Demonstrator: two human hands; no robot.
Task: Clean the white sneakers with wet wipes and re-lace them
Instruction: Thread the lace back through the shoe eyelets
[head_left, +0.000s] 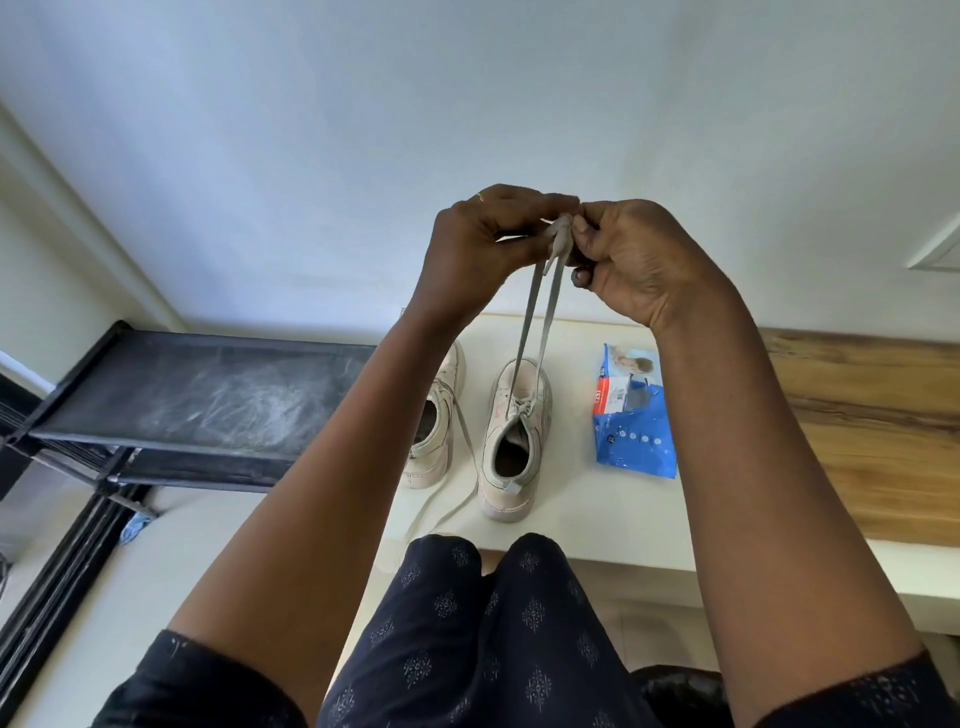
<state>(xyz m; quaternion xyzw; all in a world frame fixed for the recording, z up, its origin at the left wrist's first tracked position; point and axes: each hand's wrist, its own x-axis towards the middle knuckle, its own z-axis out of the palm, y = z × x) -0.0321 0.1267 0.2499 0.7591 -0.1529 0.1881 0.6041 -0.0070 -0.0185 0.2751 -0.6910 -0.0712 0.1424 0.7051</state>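
The left hand (483, 244) and the right hand (639, 260) pinch both ends of the lace (535, 317) together, high above the right shoe (511, 441) near the table's (623, 519) front edge. Better to keep both ends even and taut before tying.
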